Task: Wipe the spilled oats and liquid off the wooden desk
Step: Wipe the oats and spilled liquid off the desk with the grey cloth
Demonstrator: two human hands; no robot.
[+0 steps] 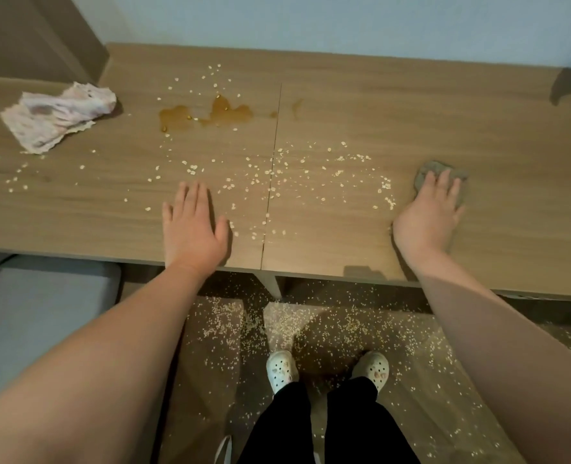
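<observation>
Floor [210,396] underfoot: strewn with flakes. Left grip [192,226] lies flat on the bench [411,112] near its front edge, fingers straight, holding nothing, probably bracing. Right grip [431,212] presses flat on a grey cloth [431,167], just right of the oats [277,175], set to sweep them. Farther back, the liquid [224,112]; far left, a crumpled towel [60,115].

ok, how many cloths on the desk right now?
2. A crumpled pinkish cloth lies far left on the wooden desk, untouched. A grey cloth lies on the right, mostly covered by the right hand pressing on it. No others visible.
</observation>
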